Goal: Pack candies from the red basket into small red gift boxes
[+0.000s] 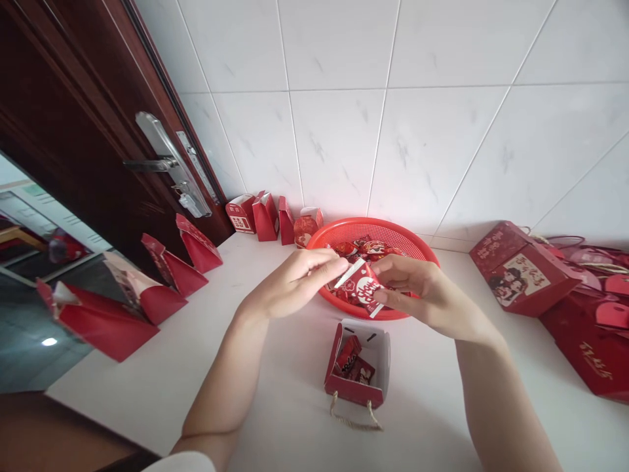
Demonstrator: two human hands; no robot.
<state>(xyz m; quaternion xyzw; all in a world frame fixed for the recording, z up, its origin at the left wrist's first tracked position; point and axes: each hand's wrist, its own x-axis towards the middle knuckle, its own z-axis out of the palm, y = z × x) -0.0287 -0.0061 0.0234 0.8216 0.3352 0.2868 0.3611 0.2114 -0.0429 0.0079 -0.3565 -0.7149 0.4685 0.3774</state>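
The left hand and right hand pinch a red-and-white packet between them, just below the frame's centre, over the front of a red basket; at lower centre, an open red box with a rope handle holds small packets.

A box holding packets sits on a counter before a basket of further packets near the wall; cartons line the left edge and stand left of the basket, while other cartons crowd the right.
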